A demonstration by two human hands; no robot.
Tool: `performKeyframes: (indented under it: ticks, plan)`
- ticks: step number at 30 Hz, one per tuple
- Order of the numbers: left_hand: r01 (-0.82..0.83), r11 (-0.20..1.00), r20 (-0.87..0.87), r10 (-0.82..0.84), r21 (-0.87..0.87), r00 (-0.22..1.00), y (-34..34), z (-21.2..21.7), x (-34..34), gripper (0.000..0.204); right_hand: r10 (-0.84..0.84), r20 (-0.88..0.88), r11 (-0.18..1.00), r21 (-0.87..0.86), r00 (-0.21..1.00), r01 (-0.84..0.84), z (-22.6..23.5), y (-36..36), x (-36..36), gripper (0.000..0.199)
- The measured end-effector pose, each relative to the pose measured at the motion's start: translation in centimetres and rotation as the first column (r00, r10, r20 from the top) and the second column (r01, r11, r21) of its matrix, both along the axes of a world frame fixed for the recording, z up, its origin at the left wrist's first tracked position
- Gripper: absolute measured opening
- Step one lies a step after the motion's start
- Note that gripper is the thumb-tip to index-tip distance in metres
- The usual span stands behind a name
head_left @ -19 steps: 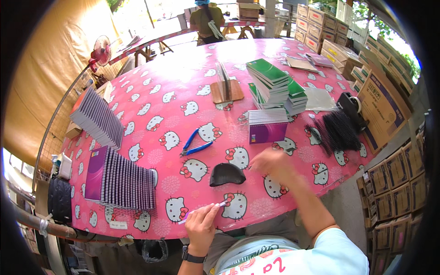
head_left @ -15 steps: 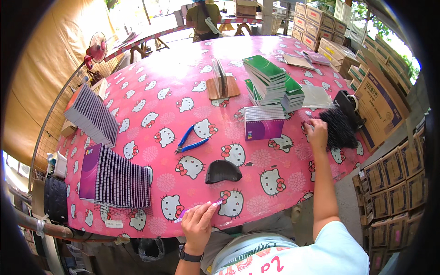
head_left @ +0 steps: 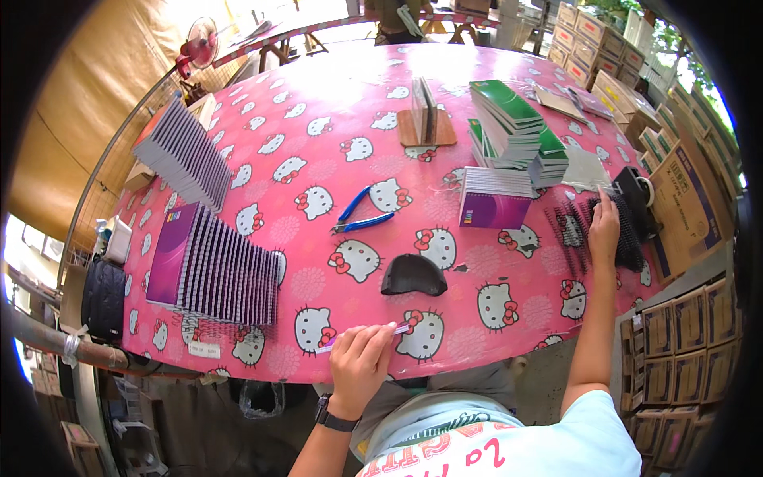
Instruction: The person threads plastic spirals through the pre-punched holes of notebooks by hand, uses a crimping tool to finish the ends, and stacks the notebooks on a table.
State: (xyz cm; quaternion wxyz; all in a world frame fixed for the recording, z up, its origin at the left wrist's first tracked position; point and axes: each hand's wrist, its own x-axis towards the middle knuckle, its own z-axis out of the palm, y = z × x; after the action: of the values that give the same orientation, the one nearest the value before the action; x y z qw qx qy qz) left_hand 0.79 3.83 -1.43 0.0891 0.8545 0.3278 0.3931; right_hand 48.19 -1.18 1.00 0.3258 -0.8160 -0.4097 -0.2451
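Note:
My left hand (head_left: pixel 362 367) is closed round a thin purple strip (head_left: pixel 327 348) at the near table edge; it looks like a notebook seen edge-on, mostly covered by my fingers. Over at the right, the fingers of my right hand (head_left: pixel 604 226) are bent and pressed together on a heap of black spiral binding coils (head_left: pixel 630 230). A few loose coils (head_left: pixel 568 234) lie spread just left of that hand. Between my hands rest a curved black piece (head_left: pixel 414 275) and blue-handled cutting pliers (head_left: pixel 362 215). A purple spiral notebook stack (head_left: pixel 494 208) stands left of the coils.
Bound notebooks (head_left: pixel 226 270) and another notebook stack (head_left: pixel 187 155) line the left side. Green books (head_left: pixel 509 119) are piled behind the purple stack, beside a wooden stand (head_left: pixel 427 137). Cartons (head_left: pixel 690 208) crowd the right edge. A pink fan (head_left: pixel 201 44) and a person (head_left: pixel 395 22) are far back.
My right hand has moved from beside the coil heap onto it, and some coils now lie spread to its left. The left hand still grips the purple strip. The whole view has shifted.

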Motion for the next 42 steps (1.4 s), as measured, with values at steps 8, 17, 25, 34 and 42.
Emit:
performKeyframes:
  ticks: [8,17,25,34,42]
  plan:
    - [-0.035,0.996,-0.012,0.034,-0.077,0.999,0.2,0.6,0.5,0.021,0.72,-0.682,0.322,0.161,0.131,-0.933,1.3,1.5,-24.2,0.015]
    - [-0.052,0.996,-0.004,0.052,-0.071,0.999,0.2,0.7,0.6,0.02,0.747,-0.489,0.586,0.163,0.451,-0.794,-3.4,2.6,-31.1,0.027]
    - [-0.042,0.996,0.006,0.043,-0.083,0.999,0.0,0.4,0.2,0.02,0.765,-0.629,0.326,0.191,0.139,-0.926,-0.7,2.4,-26.7,0.028]
    - [-0.016,0.996,-0.007,0.016,-0.086,1.0,-0.1,0.6,0.0,0.019,0.869,-0.482,0.195,0.119,0.115,-0.973,-1.1,3.1,-26.4,0.026]
    - [0.011,0.991,0.0,-0.011,-0.13,1.0,0.3,0.9,0.0,0.018,0.955,-0.274,0.131,0.037,0.117,-0.991,-1.3,3.1,-26.6,0.026]
